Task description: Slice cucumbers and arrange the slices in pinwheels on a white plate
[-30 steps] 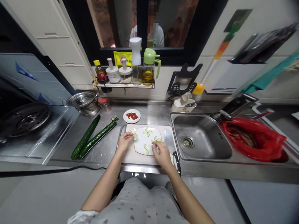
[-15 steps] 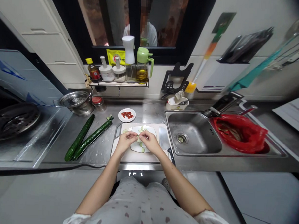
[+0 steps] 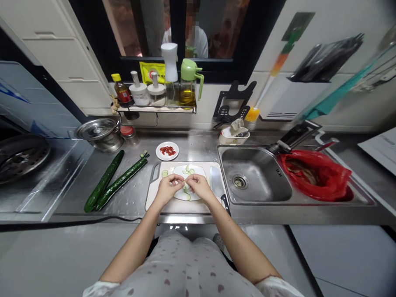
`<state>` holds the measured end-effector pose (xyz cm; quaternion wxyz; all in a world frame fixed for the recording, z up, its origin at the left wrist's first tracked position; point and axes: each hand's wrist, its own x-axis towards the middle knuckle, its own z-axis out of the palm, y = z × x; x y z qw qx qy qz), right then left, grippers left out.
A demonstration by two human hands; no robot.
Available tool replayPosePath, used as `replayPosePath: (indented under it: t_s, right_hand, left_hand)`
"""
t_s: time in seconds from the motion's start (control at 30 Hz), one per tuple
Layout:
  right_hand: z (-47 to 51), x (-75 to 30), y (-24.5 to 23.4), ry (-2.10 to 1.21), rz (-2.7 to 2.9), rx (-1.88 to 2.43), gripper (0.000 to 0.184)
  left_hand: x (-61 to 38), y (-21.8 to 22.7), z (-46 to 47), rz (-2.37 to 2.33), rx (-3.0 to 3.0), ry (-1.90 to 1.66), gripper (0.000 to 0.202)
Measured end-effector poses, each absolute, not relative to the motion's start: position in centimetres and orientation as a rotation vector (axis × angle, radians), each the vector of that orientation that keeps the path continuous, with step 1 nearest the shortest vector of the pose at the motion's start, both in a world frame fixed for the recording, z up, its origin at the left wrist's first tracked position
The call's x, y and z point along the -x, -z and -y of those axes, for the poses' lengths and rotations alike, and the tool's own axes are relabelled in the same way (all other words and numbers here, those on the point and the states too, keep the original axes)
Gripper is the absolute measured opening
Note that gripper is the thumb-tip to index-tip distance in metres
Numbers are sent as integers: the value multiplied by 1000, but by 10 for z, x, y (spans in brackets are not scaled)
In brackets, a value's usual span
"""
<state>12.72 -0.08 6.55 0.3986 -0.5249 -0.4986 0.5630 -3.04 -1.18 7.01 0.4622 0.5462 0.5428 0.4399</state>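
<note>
My left hand (image 3: 170, 187) and my right hand (image 3: 199, 186) meet over a white plate (image 3: 202, 171). Their fingertips pinch together on a small thin cucumber slice, mostly hidden by the fingers. Curved cucumber slices (image 3: 188, 169) with green rims lie on the plate, some above the hands and some below. Under the plate is a pale cutting board (image 3: 169, 206). A cleaver (image 3: 215, 177) with a black handle rests along the board's right side, partly behind my right wrist. A cut cucumber piece (image 3: 164, 173) sits at the board's upper left.
Two long cucumbers (image 3: 105, 179) lie to the left. Behind the board stands a small dish (image 3: 175, 157) of chopped red bits. To the right is the sink (image 3: 256, 177), with a red plastic bag (image 3: 331, 180) in its second basin. A seasoning rack (image 3: 157, 109) hangs behind.
The whole view has shifted slightly. Both hands stay pinched together over the plate, with only small fingertip movement.
</note>
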Motion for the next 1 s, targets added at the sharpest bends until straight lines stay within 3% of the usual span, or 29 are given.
replayPosePath:
  t_s: [0.4,0.83,1.0]
  right_hand:
    - [3,-138,-71,-1169,1629,1103,18]
    - [2,-143,-64,-1239,1643,1131,16]
    - [2,-142,-60,-1395,1511,1139,14]
  left_hand:
    - [27,-71,21,-1073,-552,-821,48]
    - [21,-71,15,-1134,-654,-971,62]
    - [20,-68,15,-1183,-755,-1013,55]
